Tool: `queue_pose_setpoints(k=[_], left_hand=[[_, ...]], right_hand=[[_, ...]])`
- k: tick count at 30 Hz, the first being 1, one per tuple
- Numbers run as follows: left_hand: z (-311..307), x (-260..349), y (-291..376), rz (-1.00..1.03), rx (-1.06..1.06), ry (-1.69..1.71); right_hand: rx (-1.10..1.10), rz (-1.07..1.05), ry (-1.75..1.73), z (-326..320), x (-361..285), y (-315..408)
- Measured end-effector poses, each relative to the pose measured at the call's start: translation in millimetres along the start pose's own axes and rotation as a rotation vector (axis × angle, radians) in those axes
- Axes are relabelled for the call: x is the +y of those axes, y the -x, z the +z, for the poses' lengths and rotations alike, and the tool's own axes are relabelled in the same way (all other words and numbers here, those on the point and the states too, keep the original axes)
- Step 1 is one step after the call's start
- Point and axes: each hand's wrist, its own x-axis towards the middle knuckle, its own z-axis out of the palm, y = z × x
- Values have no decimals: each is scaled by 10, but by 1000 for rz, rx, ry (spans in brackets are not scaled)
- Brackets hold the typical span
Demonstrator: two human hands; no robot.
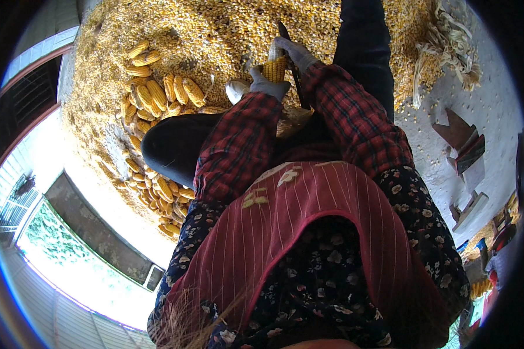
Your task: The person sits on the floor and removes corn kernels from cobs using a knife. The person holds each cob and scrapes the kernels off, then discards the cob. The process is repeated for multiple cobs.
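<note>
Both my hands wear grey gloves. My left hand (267, 83) grips the near end of an ear of corn (274, 70), which still bears yellow kernels there. Its far end is pale and looks bare of kernels. Around that far end closes my right hand (296, 53), with the fingers partly hidden. A long, narrow dark bar (298, 85) runs beside the ear and passes under my right hand; its exact kind is unclear. Close to my left wrist lies a whitish object (236, 90), partly covered by my sleeve.
Loose corn kernels (227, 39) blanket the floor ahead. Whole ears of corn (153, 96) lie at left, with another heap (157, 192) beside my bent knee. Dry husks (449, 48) and wooden pieces (465, 141) lie at right. Another person (502, 261) is partly visible at far right.
</note>
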Motion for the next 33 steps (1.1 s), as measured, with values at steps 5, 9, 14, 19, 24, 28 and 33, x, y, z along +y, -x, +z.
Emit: queue_pose_setpoints(k=[5,9,14,19,24,28,33], left_hand=[[133,-2,-152,269,-157,-185],[116,140,31,110,-275,-148],[353,-217,-236,139,-496,732],[96,-171,-132,-128,-554,1247],[140,-87,-114,23,-191,663],[258,-217,-311,262,-34,-6],[446,-100,-390,593,-273,-723]], right_hand=[[174,-86,197,-70,198,-170],[269,-19,380,15,142,-63],[258,5,300,-113,248,-182],[193,-40,32,88,51,-12],[59,-18,-42,4,43,-7],[62,-75,61,21,87,-63],[270,-141,274,81,137,-21]])
